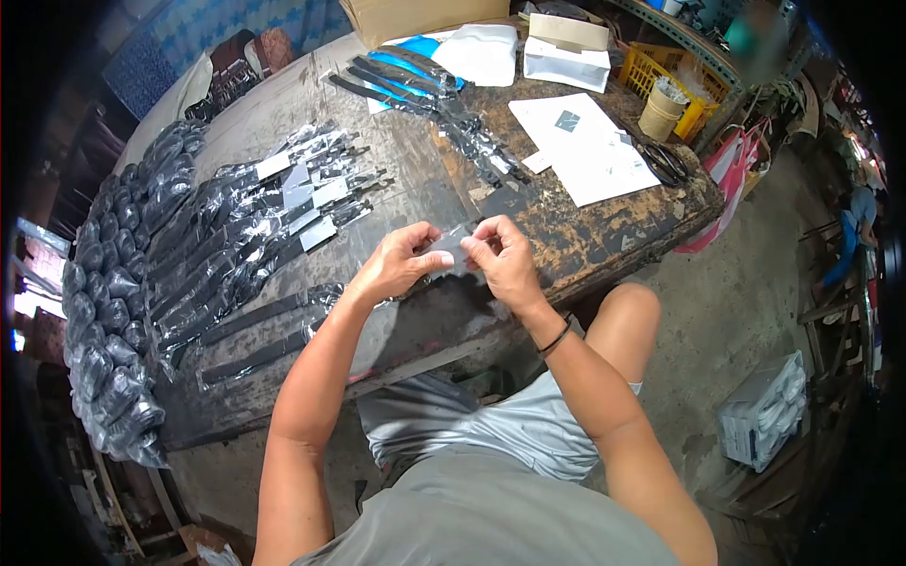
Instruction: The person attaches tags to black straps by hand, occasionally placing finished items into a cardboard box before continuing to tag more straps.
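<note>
Big wooden table [406, 156], worn and scuffed; shows flaking dark patches toward the right end. Along its left side, a long pile of rounded bundles [109, 283], dark, in shiny clear plastic. Next to that, rows of black packets [250, 241], long and flat, with white and grey cards lying across the right-hand ends. At the far edge, a brown cardboard box [429, 21], only partly in view. Off the far right corner, a yellow basket [703, 115]. On the table's right half, white paper [590, 156], lying flat. Left of that, a smaller group of black packets, partly over something bright blue. Below the right corner, a pink bag [722, 203].

Left hand [406, 259] above the near edge of the table; thumb and fingers pinched on the left side of a small plastic piece [451, 247]. Right hand [508, 269] opposite, thumb and forefinger gripping the other side. Plastic piece between the two, see-through and greyish, details too small to tell. Just beside the paper's right edge, scissors [668, 165]. Smallest, on the paper: a dark square [567, 120].
</note>
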A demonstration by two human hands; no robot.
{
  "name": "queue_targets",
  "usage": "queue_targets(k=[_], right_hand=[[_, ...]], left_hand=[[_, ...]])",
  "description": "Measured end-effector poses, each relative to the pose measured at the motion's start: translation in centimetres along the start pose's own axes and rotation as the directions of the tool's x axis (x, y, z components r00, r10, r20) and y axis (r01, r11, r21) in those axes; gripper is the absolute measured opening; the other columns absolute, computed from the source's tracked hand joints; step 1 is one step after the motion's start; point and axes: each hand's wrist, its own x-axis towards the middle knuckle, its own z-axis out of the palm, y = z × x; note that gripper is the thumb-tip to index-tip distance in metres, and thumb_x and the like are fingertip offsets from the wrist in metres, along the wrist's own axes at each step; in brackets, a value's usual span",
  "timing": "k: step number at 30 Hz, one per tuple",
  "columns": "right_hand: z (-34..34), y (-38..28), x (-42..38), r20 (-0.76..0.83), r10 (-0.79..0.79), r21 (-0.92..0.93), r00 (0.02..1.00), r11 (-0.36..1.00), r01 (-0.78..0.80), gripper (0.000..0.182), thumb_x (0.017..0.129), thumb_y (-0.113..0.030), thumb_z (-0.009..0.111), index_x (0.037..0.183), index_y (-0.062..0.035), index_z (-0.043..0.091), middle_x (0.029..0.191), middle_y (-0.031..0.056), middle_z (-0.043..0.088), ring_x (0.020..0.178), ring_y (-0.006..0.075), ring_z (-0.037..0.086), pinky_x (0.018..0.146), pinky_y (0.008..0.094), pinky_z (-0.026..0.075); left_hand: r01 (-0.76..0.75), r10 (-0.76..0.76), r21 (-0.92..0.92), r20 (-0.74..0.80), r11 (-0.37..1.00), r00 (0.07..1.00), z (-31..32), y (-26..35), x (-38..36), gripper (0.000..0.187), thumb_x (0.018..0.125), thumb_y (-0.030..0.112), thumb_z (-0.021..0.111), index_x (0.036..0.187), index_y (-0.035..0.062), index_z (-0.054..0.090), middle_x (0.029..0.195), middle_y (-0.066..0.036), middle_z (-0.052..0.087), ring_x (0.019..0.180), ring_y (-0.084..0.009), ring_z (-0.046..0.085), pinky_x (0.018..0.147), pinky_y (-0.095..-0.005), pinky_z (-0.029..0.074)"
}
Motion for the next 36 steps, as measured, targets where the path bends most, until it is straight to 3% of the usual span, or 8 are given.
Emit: queue_targets(k=[4,12,15,18,22,25,29,36], right_hand=[[0.0,-0.3,0.4,-0.076,0.03,0.285,0.997,0.958,-0.007,0.018,0.089,-0.012,0.064,0.093,-0.0025,0.05,0.092,0.0073,0.059,0.068,0.0098,0.061,0.059,0.0247,0.055],[0.3,-0.3,0.1,-0.076,-0.004,0.185,0.997,0.983,0.018,0.023,0.088,-0.012,0.066,0.103,-0.0007,0.054,0.094,0.005,0.058,0.069,0.0101,0.061,0.062,0.0235,0.054],[0.2,-0.1,0.3,-0.055,-0.041,0.025,0.998,0.999,0.043,0.015,0.086,-0.012,0.068,0.094,-0.0015,0.061,0.095,0.0037,0.059,0.068,0.0103,0.06,0.061,0.0231,0.05],[0.4,-0.8,0.4,-0.012,-0.368,-0.311,0.93,0.885,0.346,0.01,0.085,-0.011,0.069,0.086,-0.0018,0.065,0.094,0.0034,0.059,0.067,0.011,0.059,0.06,0.0238,0.048],[0.2,-0.6,0.8,-0.095,-0.069,0.06,0.993,0.995,0.075,0.015,0.089,-0.013,0.065,0.086,0.0014,0.064,0.095,0.0032,0.058,0.071,0.0125,0.06,0.062,0.0266,0.053],[-0.9,-0.6,1.1,-0.098,0.099,0.36,0.99,0.931,-0.058,0.02,0.092,-0.016,0.06,0.083,0.0019,0.063,0.097,0.0033,0.055,0.076,0.0119,0.06,0.066,0.0281,0.055],[-1.1,-1.5,1.0,-0.1,-0.082,0.12,0.992,0.988,0.094,0.02,0.092,-0.017,0.062,0.086,0.0025,0.064,0.098,0.0037,0.054,0.083,0.0119,0.059,0.066,0.0274,0.055],[-1.4,-0.3,1.4,-0.066,-0.035,0.213,0.997,0.976,0.048,0.015,0.09,-0.014,0.065,0.086,-0.0006,0.061,0.095,0.003,0.054,0.08,0.0117,0.059,0.063,0.0277,0.054]], left_hand=[[-0.023,0.025,0.108,-0.016,0.994,1.0,-0.4,0.0,-0.4,0.039,0.08,0.029,0.076,0.1,0.0002,0.059,0.082,0.001,0.058,0.076,-0.007,0.05,0.067,-0.0264,0.044],[-0.001,0.001,-0.006,-0.018,1.0,1.0,-0.3,-1.5,-0.3,0.032,0.082,0.025,0.075,0.097,0.0028,0.057,0.077,0.002,0.055,0.073,-0.0057,0.048,0.064,-0.0246,0.042],[0.006,-0.006,-0.129,-0.004,0.992,1.0,-0.1,-1.2,-0.4,0.031,0.08,0.024,0.076,0.091,0.0026,0.057,0.07,0.004,0.048,0.067,-0.0069,0.043,0.059,-0.0259,0.039],[0.026,-0.021,-0.138,0.04,0.99,0.999,-0.3,-0.7,-0.4,0.031,0.079,0.024,0.077,0.093,0.0031,0.058,0.071,0.003,0.051,0.067,-0.0069,0.045,0.059,-0.0252,0.039],[0.021,-0.018,-0.15,0.02,0.988,1.0,-0.6,-2.2,-0.3,0.039,0.076,0.028,0.08,0.097,0.0025,0.059,0.072,0.002,0.053,0.068,-0.0076,0.047,0.06,-0.0257,0.04],[0.026,-0.028,0.091,0.025,0.996,0.999,-1.4,-1.5,-1.4,0.055,0.071,0.033,0.083,0.107,0.0007,0.058,0.081,-0.002,0.06,0.077,-0.011,0.053,0.069,-0.029,0.044],[0.059,-0.065,0.267,0.013,0.962,0.998,-1.8,-0.7,-2.5,0.063,0.068,0.039,0.084,0.11,0.0,0.057,0.081,-0.007,0.06,0.077,-0.014,0.054,0.07,-0.0317,0.045],[0.008,0.016,0.392,-0.058,0.92,0.998,-2.1,-1.5,-3.2,0.065,0.067,0.041,0.081,0.114,0.0041,0.056,0.091,-0.015,0.064,0.084,-0.025,0.06,0.075,-0.0377,0.047]])
